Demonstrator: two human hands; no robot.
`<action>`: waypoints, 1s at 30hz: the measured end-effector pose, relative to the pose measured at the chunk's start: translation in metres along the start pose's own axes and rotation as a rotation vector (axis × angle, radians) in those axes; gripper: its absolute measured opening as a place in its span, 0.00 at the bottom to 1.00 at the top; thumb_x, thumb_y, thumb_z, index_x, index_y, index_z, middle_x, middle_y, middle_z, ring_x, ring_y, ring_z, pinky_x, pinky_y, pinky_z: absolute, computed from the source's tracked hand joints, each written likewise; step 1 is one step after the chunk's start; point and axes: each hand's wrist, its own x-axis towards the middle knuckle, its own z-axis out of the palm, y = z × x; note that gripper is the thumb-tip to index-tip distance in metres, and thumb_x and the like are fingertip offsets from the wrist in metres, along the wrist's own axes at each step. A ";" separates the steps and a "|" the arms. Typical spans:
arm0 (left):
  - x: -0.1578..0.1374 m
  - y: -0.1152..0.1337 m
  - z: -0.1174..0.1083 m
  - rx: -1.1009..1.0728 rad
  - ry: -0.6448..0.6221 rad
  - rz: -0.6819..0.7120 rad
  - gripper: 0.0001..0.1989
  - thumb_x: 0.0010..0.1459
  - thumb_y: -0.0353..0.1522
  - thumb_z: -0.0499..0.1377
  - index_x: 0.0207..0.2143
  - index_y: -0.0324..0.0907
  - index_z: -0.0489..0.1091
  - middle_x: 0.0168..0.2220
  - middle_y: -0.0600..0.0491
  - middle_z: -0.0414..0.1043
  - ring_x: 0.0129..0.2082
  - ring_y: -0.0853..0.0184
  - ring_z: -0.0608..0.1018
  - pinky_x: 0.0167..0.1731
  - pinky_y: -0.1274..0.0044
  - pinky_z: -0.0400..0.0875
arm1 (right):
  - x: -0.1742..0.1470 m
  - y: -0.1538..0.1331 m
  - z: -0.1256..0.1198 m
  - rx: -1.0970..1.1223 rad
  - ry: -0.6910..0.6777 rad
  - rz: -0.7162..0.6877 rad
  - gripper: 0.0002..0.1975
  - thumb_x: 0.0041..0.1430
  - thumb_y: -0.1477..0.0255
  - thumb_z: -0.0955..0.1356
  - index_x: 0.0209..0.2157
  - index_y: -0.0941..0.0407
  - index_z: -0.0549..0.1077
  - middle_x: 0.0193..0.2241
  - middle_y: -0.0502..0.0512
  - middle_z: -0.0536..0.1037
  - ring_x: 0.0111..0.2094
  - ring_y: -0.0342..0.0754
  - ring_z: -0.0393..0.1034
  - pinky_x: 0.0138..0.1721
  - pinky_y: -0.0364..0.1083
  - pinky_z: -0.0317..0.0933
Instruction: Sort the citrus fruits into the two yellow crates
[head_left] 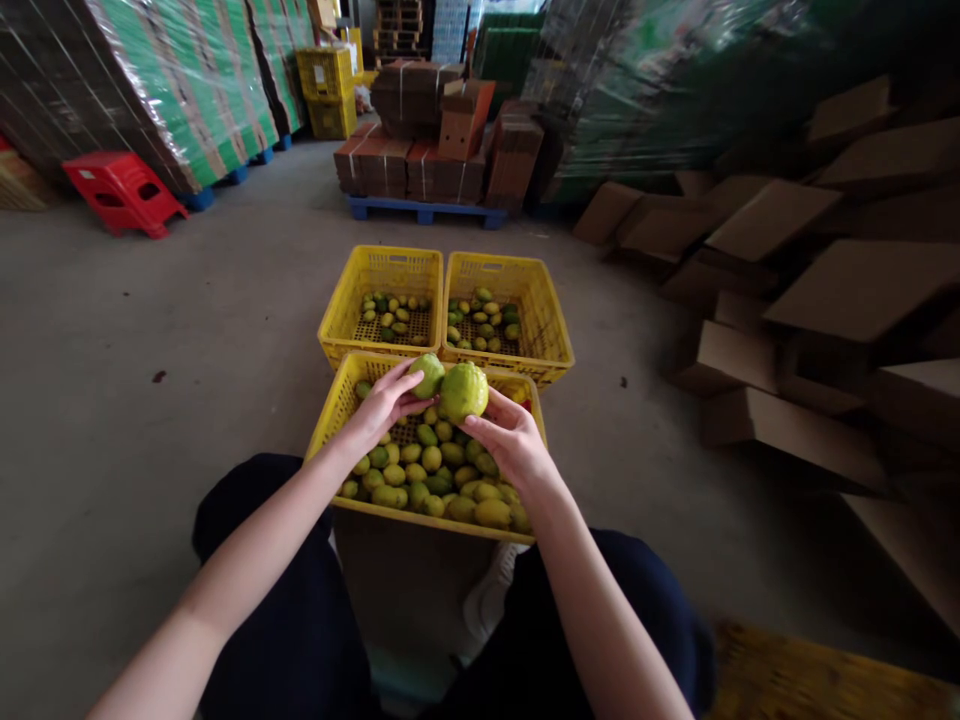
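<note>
My left hand [388, 402] is closed around a smooth green lemon [427, 376]. Beside it, my right hand [510, 436] grips a bigger, bumpy yellow-green lemon [463, 391] between thumb and fingers. The two fruits are held close together above the near yellow crate [420, 520], which contains many green and yellow lemons [431, 459]. Behind it stand a far-left yellow crate [330, 325] and a far-right yellow crate [556, 330], side by side, each with a smaller number of lemons on its slatted bottom.
Loose cardboard boxes [795, 430] are heaped on the right. Ahead, bundled flat cartons [375, 165] rest on a blue pallet [427, 212]. A red stool [124, 190] stands at left, before wrapped green stacks [187, 90]. My knees flank the near crate.
</note>
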 end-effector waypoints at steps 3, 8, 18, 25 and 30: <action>0.001 -0.001 -0.001 0.015 0.000 -0.018 0.11 0.54 0.33 0.63 0.42 0.41 0.75 0.39 0.50 0.79 0.35 0.65 0.80 0.41 0.71 0.75 | 0.000 -0.002 0.000 0.004 -0.035 0.002 0.27 0.37 0.68 0.78 0.44 0.52 0.77 0.41 0.52 0.81 0.44 0.56 0.75 0.48 0.56 0.69; 0.004 -0.006 -0.008 0.145 -0.056 -0.125 0.15 0.55 0.43 0.62 0.34 0.40 0.76 0.25 0.50 0.78 0.22 0.65 0.78 0.28 0.74 0.72 | 0.002 -0.003 -0.002 0.089 -0.039 0.058 0.28 0.39 0.67 0.77 0.46 0.50 0.75 0.36 0.50 0.81 0.33 0.50 0.78 0.38 0.51 0.74; 0.007 -0.010 -0.012 0.200 -0.035 -0.204 0.20 0.55 0.47 0.59 0.36 0.39 0.76 0.18 0.51 0.75 0.17 0.66 0.75 0.20 0.77 0.66 | 0.003 -0.002 -0.002 0.102 -0.091 0.131 0.22 0.43 0.63 0.76 0.42 0.53 0.74 0.31 0.51 0.81 0.27 0.48 0.76 0.31 0.48 0.72; 0.004 -0.003 -0.005 -0.094 -0.141 -0.192 0.16 0.52 0.32 0.60 0.44 0.39 0.72 0.39 0.47 0.77 0.33 0.64 0.79 0.31 0.76 0.71 | 0.008 0.010 0.002 0.130 -0.022 0.054 0.20 0.52 0.55 0.70 0.43 0.52 0.73 0.41 0.54 0.80 0.41 0.52 0.74 0.34 0.48 0.70; 0.000 -0.006 -0.002 -0.137 -0.166 -0.177 0.15 0.52 0.37 0.62 0.41 0.38 0.72 0.31 0.51 0.75 0.25 0.67 0.77 0.24 0.78 0.69 | 0.009 0.012 0.006 0.223 0.055 0.029 0.15 0.50 0.57 0.71 0.33 0.52 0.72 0.30 0.50 0.78 0.31 0.49 0.73 0.31 0.49 0.69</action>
